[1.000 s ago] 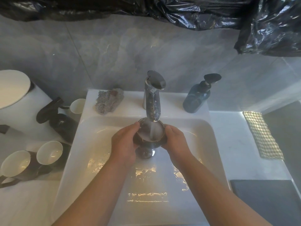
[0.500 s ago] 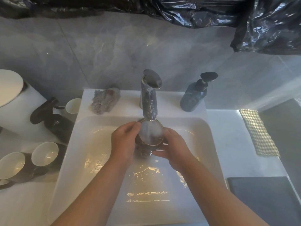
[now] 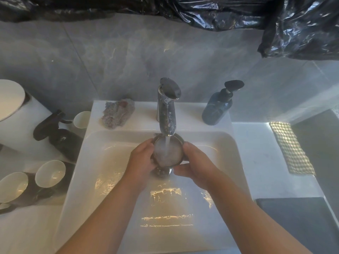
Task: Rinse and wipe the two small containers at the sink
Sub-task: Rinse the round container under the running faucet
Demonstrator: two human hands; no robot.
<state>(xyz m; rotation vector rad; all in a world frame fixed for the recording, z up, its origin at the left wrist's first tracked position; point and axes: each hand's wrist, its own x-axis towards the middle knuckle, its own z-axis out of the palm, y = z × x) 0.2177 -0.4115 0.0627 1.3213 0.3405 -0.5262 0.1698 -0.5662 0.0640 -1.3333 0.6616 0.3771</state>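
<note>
At frame centre, beneath the running tap (image 3: 167, 114), left hand (image 3: 141, 162) and right hand (image 3: 198, 167) curl round one small container (image 3: 167, 153) taking water: rinse under way, wiping and the second one judged outstanding.

The tap (image 3: 167, 114) is polished metal, mirror-bright. The sink (image 3: 229, 149) looks like glazed white ceramic, glossy and wet. At centre, the container (image 3: 174, 156) has a dark, shiny rim. Crinkled glossy black plastic (image 3: 220, 13) hangs along the top. At right lies a woven chequered cloth (image 3: 291, 149).
</note>
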